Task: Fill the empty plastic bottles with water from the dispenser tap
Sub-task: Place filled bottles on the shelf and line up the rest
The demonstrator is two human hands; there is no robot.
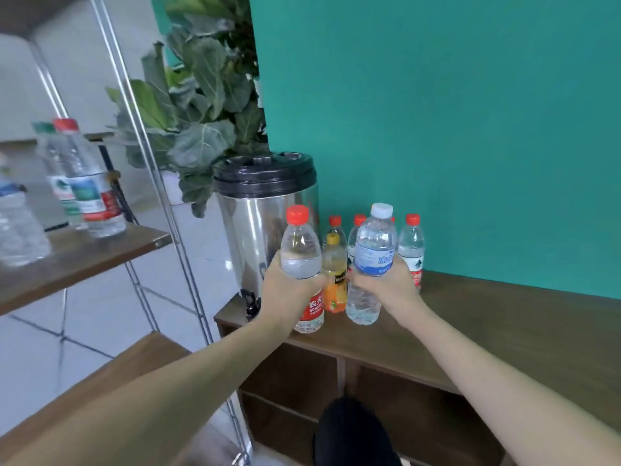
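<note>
Bottles in both your hands, held up in front of the dispenser point(265, 210)

Your left hand point(285, 290) curls around a red-capped bottle point(300, 260) with a red label, your right hand point(386, 280) wraps a white-capped bottle point(374, 250) with a blue label; both stand upright, caps on, above the cabinet point(487, 317) top's front edge. Between them an orange juice bottle point(335, 280) stands on the cabinet, more red-capped ones point(412, 250) behind by the teal wall point(437, 112). The dispenser sits at the cabinet's left end, its tap point(250, 299) over the edge. Other bottles point(90, 183) stand on the shelf point(84, 253) at left
</note>
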